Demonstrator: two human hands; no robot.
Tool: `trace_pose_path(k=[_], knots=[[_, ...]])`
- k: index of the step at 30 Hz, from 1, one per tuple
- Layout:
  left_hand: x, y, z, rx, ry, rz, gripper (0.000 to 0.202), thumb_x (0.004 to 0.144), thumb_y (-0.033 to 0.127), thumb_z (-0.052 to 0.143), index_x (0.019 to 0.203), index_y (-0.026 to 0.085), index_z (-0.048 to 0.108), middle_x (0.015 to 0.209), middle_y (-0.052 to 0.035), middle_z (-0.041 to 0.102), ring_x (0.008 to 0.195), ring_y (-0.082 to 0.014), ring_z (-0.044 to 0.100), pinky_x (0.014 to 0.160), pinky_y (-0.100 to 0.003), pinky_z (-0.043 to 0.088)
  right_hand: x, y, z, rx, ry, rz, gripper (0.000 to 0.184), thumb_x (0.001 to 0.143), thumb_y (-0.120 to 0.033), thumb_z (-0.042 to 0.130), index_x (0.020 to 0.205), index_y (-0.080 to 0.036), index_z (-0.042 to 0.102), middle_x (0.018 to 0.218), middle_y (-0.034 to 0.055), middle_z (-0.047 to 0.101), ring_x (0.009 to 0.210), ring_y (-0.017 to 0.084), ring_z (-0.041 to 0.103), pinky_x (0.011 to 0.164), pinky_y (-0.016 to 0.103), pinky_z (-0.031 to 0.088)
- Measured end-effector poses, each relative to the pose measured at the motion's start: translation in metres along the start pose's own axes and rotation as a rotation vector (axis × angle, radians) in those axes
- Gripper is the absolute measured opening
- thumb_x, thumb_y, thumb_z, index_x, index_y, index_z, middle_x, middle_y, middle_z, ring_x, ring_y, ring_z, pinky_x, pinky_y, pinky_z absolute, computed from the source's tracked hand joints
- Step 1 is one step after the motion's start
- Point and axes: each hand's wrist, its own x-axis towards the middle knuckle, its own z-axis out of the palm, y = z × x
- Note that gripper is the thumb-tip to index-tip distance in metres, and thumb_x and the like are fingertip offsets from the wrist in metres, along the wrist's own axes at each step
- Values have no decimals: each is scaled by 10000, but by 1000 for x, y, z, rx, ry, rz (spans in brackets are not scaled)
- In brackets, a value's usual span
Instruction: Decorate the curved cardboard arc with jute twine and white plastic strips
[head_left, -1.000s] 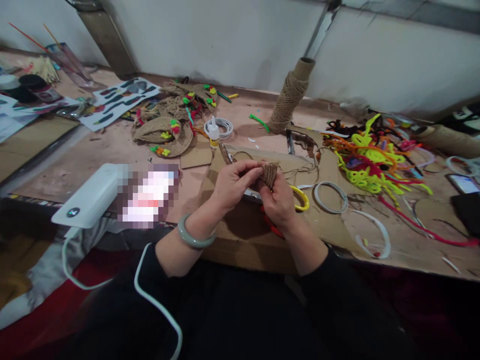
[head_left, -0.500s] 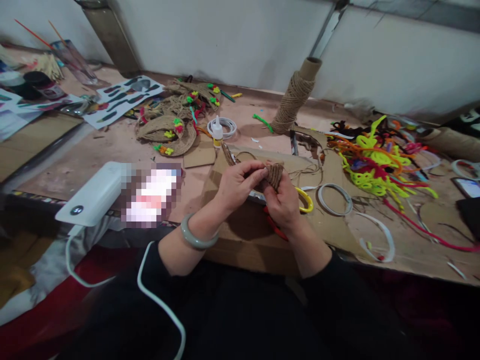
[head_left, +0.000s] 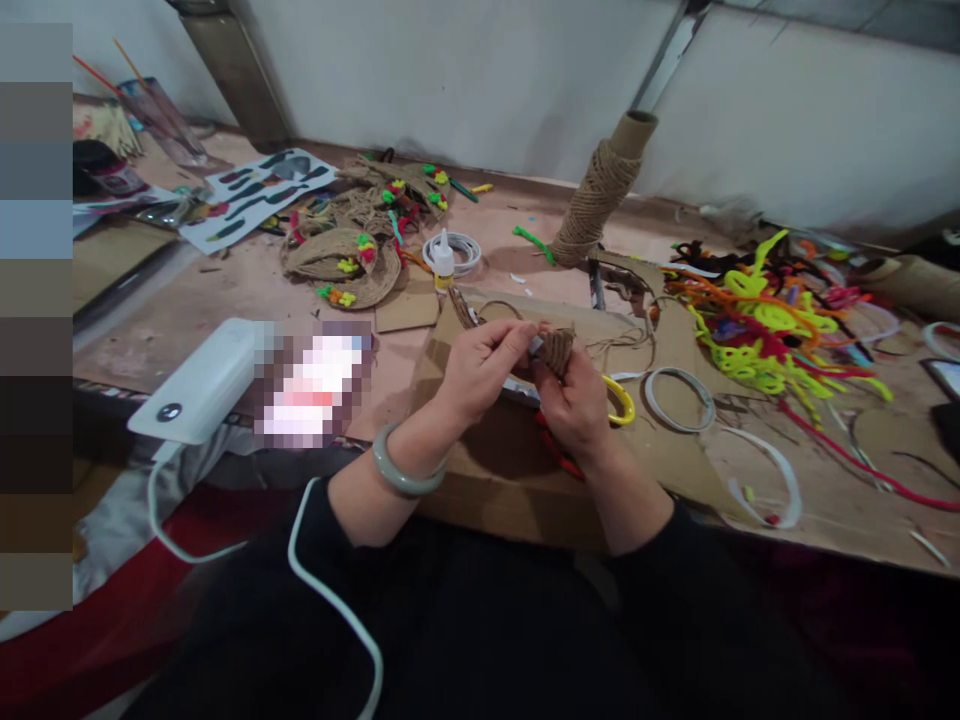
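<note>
My left hand (head_left: pixel 480 375) is closed, its thumb and forefinger pinching the near edge of a small twine-wrapped piece (head_left: pixel 557 352). A small pale bit shows at those fingertips; I cannot make out what it is. My right hand (head_left: pixel 579 405) grips the same piece from the right, fingers wrapped round it. Both hands are above a sheet of cardboard (head_left: pixel 480 480). Beside and under the right hand show a yellow loop (head_left: pixel 622 400) and a red curved part (head_left: pixel 559 448), partly hidden. A white glue bottle (head_left: pixel 444 265) stands upright beyond the left hand.
Behind stands a cone of twine (head_left: pixel 600 190). Twine pieces with coloured knots (head_left: pixel 345 255) lie at back left, bright pipe cleaners (head_left: pixel 787 330) at right. A white band ring (head_left: pixel 679 400) lies near the right hand. A white power bank (head_left: pixel 202 385) and a blurred-out phone (head_left: pixel 311 390) lie left.
The whole view has shifted slightly. The twine-wrapped piece has turned a little in my hands, and a pale bit now shows at my left fingertips.
</note>
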Motion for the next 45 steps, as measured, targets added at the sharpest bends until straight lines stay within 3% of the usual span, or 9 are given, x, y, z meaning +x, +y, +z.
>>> trace_pose_path(k=[3,5,8,11,17,22,30,38,45], knots=[[-9,7,1,-51,10,-8,439,859,477,538,1128,141,625,666,-6,648,597,-112,586,587,-236,494,0,6,-1,9,18,28,332,886,-261,472,1214,-250,523,1114,70,661,1038,235,635,905,429,525],[-20,15,-2,6,-60,21,506,861,417,556,1289,150,521,736,-12,673,634,-114,603,624,-239,499,-1,10,-1,20,34,46,314,895,-286,470,1200,-246,530,1124,76,657,1048,237,629,921,446,516],[-42,29,-16,150,-223,52,413,876,337,544,1235,135,562,780,-31,697,639,-109,615,605,-219,489,-3,13,-2,13,45,75,297,889,-300,501,1180,-258,536,1116,70,662,1071,242,619,939,471,502],[-65,34,-38,311,-340,182,294,882,297,541,1091,110,629,797,-57,712,705,-129,652,661,-236,511,-4,13,0,-1,77,117,282,875,-287,536,1156,-271,548,1129,64,666,1128,250,594,990,498,461],[-97,20,-78,440,-355,327,194,892,255,542,1001,114,620,797,-58,727,732,-137,678,679,-243,534,-1,9,5,147,165,183,330,843,-294,597,1159,-275,505,997,59,716,979,247,672,887,479,520],[-100,7,-96,452,-339,418,163,894,252,538,951,119,613,770,-52,720,661,-123,662,620,-232,530,0,20,4,213,255,177,389,764,-320,682,1118,-255,533,962,76,724,879,246,699,796,459,553],[-96,2,-100,439,-488,424,236,909,301,515,978,102,621,762,-42,709,696,-135,661,629,-256,541,6,32,2,279,317,192,441,630,-294,759,1048,-271,623,883,36,736,802,251,708,741,492,569],[-97,-1,-101,419,-605,350,282,927,354,452,997,137,618,732,-51,676,717,-146,661,639,-268,567,7,24,2,234,323,252,429,607,-296,776,1023,-297,669,899,54,737,823,278,706,807,535,527],[-95,-1,-102,413,-669,358,294,923,382,457,1025,153,610,783,-46,665,688,-140,634,602,-261,565,9,14,3,227,296,311,432,592,-314,799,1009,-371,700,858,32,737,741,295,704,663,528,522]])
